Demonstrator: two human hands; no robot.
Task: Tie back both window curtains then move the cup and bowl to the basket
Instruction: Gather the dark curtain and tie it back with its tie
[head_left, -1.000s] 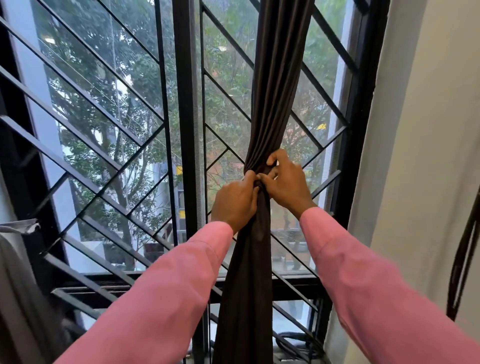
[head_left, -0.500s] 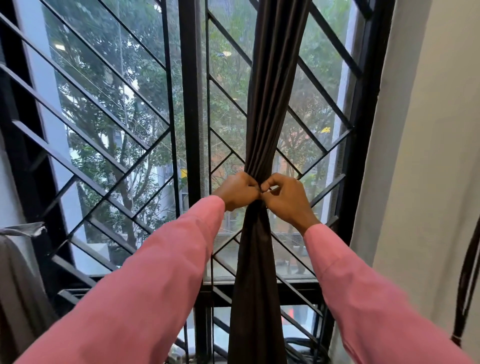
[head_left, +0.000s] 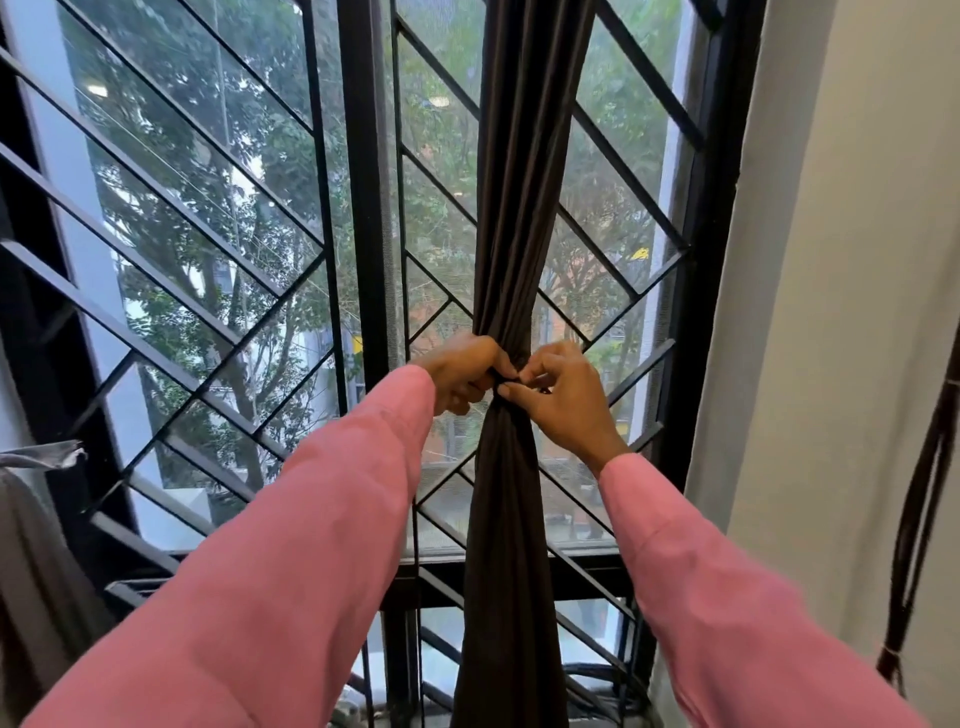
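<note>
Dark curtain gathered into a tight bunch before the window grille, cinched at mid-height. Left hand curled and pinching the tie at the waist; right hand pinching the opposite end, fingertips meeting, probably to fasten the knot. Cup, bowl, basket out of view.

One view only, head cam. Looks fwd and slightly up from chest height at the window grille, close, arms' reach. Curtain sits approx mid-frame, wall fills the right edge. Both sleeves enter from the bottom corners. No 2nd view to overlap.
</note>
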